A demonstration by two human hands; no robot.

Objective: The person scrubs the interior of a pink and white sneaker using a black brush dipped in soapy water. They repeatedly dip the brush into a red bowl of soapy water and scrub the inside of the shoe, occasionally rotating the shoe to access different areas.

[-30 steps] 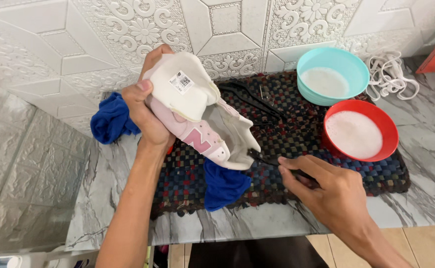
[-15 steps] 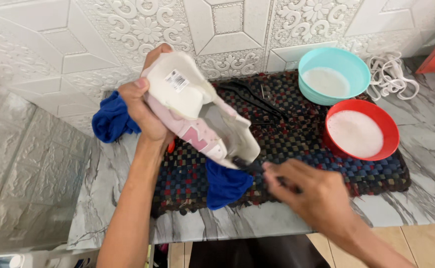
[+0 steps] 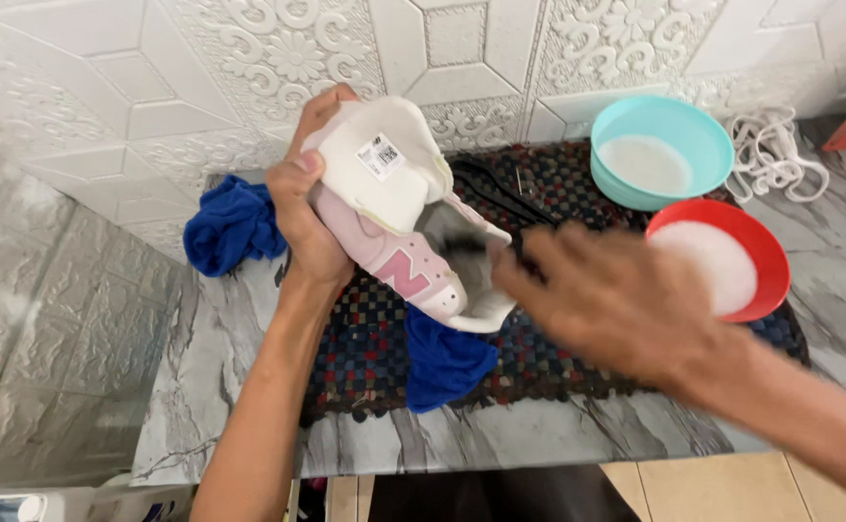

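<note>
Shoe axis: pink-and-white shoe (image 3: 399,227) runs diagonally, heel upper-left, toe lower-right.
Left hand (image 3: 302,208): fingers wrapped round heel.
Right hand (image 3: 616,300): blurred at toe; grip unclear.

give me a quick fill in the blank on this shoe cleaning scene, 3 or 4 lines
1. The left hand holds a pink and white ____ above the mat.
2. The bowl nearest the wall is ____ in colour.
3. The red bowl holds a ____ liquid.
4. The cloth beside the left wrist is ____.

Missing words: shoe; turquoise; white; blue
</note>
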